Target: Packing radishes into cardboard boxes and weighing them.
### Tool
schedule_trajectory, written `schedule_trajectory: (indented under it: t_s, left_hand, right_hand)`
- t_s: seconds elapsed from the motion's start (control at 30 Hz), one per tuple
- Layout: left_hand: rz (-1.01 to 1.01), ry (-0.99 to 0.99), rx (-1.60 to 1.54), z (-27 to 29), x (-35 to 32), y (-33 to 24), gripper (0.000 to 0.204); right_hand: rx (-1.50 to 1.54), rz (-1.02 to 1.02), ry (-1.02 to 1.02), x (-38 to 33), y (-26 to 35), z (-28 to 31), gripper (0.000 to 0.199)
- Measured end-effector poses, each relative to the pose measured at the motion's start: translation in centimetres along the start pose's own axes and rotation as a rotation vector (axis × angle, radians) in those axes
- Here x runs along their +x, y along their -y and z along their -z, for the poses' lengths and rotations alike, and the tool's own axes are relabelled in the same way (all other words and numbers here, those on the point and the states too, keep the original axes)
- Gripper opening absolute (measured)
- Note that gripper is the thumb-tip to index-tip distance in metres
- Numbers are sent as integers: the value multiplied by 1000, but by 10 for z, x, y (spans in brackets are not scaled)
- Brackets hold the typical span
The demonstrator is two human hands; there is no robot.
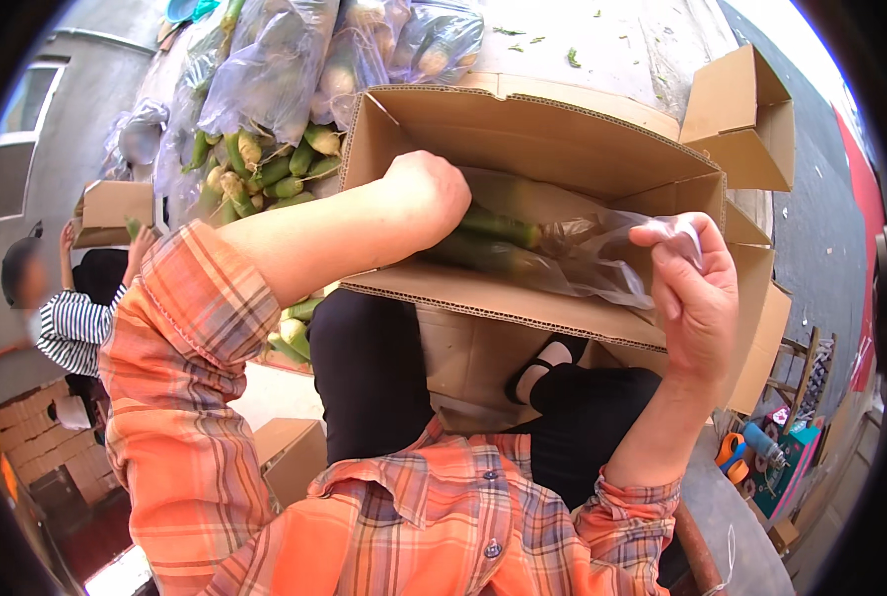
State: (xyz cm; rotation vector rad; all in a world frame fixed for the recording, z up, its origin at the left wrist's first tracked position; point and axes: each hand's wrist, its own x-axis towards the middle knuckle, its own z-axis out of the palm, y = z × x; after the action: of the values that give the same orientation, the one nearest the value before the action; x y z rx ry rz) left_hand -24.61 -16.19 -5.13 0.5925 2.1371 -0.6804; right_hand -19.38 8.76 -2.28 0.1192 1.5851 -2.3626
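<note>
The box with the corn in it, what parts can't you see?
Head view:
- Left hand: fingers curl down into the cardboard box, so its grip is hidden.
- Corn in the plastic bag: count unclear; the film blurs it.
- Box floor: hidden by the near wall and the bag.

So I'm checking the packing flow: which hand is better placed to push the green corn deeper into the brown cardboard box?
Probably the left hand: it is already down inside the brown cardboard box at the green corn cobs. The right hand pinches the clear plastic bag edge.
</note>
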Motion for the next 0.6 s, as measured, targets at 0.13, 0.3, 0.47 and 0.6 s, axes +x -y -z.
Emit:
schedule_trajectory:
  t_s: [0.13,0.3,0.47,0.6]
  left_hand:
    - [-10,-273,-130,2,-27,14,13]
    - [0,-364,-104,-23,-28,10,14]
    - [26,-714,-188,-36,-56,10,24]
    - [176,-1523,-372,-108,-81,7,26]
  right_hand:
    - [0,76,-68,-6,-1,-8,11]
    - [-297,158,-166,-12,-6,0,13]
    - [-613,85,-208,-14,-6,3,21]
    - [-806,-120,-255,-8,-12,14,23]
